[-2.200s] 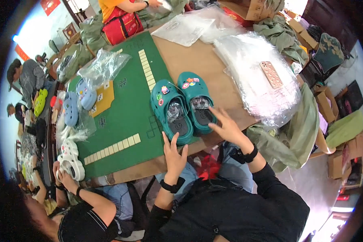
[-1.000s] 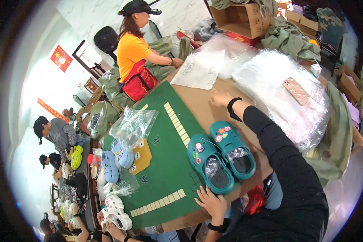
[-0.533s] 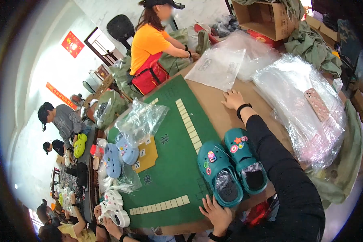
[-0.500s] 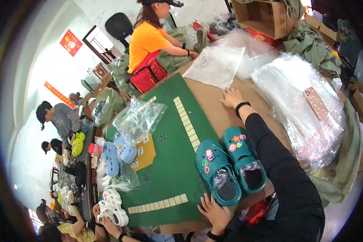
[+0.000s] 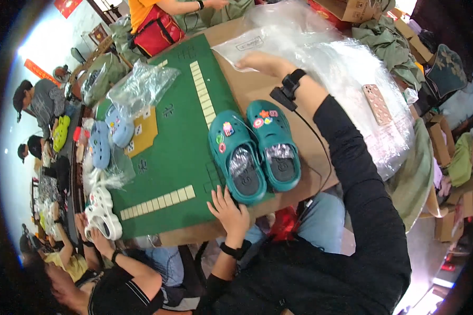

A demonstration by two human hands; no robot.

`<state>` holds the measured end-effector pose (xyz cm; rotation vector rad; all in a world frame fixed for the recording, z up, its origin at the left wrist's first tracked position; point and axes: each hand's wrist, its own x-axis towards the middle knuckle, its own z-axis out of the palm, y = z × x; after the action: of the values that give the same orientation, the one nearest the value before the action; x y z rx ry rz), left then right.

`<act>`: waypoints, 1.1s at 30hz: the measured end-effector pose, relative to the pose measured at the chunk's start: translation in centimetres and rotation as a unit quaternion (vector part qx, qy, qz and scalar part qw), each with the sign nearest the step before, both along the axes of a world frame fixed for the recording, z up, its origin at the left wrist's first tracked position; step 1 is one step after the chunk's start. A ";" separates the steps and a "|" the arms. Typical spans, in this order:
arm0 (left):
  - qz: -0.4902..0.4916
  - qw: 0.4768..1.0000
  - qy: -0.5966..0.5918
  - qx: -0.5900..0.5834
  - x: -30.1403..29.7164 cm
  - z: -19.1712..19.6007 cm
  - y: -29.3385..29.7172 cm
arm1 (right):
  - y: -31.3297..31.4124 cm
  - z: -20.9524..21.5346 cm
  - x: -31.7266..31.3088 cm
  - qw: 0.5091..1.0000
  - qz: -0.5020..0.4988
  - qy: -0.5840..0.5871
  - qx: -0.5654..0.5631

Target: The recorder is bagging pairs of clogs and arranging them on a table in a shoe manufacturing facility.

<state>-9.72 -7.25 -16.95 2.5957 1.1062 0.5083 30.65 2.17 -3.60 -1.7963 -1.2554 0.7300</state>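
A pair of teal clogs with colourful charms stands side by side at the table's near edge, the left clog (image 5: pixel 238 152) and the right clog (image 5: pixel 273 142), with crinkled clear film inside. My left hand (image 5: pixel 230 212) lies open beside the left clog's heel, fingers spread, fingertips close to the sole. Past the clogs, my right hand (image 5: pixel 268 64) is on the near edge of a flat clear plastic bag (image 5: pixel 249 43). Its fingers are closed together at the bag's edge; the thumb side is partly hidden. A black band with a cable is around the right wrist.
A stack of clear bags (image 5: pixel 347 100) carries a pink patterned phone (image 5: pixel 377 104). On the green table mat (image 5: pixel 168 152) lie rows of pale tiles (image 5: pixel 157 203), blue clogs (image 5: pixel 100 144) and a loose clear bag (image 5: pixel 144 86). A co-worker at left handles a white clog (image 5: pixel 102 212).
My view has shifted, so the table sits further up and left. My right hand has moved onto the clear bag's edge from the bare board. The left hand stays by the clog's heel.
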 end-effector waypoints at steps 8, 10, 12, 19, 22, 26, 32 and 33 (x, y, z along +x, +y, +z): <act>-0.008 0.892 -0.391 -0.226 0.6 5.0 0.7 | -8.1 11.2 -19.3 0.897 0.240 0.312 0.201; -0.033 0.899 -0.400 -0.175 0.8 8.1 0.1 | -11.2 11.4 -25.0 0.891 0.262 0.331 0.170; -0.002 0.876 -0.434 -0.213 -0.4 9.4 -0.4 | -13.2 10.3 -29.8 0.878 0.303 0.330 0.167; 0.088 0.777 -0.521 -0.343 -4.6 11.2 1.5 | -15.9 4.8 -34.2 0.774 0.262 0.573 0.066; 0.131 0.723 -0.548 -0.399 -6.0 12.3 3.0 | -18.8 6.9 -30.6 0.838 0.262 0.477 0.037; 0.110 0.670 -0.586 -0.442 -13.2 8.7 10.9 | -21.7 2.9 -25.1 0.962 0.154 0.164 0.152; 0.189 0.666 -0.439 -0.573 -18.6 4.3 13.9 | -23.8 -5.8 -21.7 0.986 -0.134 0.080 0.066; 0.193 0.692 -0.419 -0.555 -19.3 4.4 14.9 | -23.1 -6.3 -21.6 0.986 -0.141 -0.015 0.084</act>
<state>-28.98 7.65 -12.54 0.8791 1.0565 0.6890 9.08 -20.95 -9.93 -1.8010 -1.0199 0.4269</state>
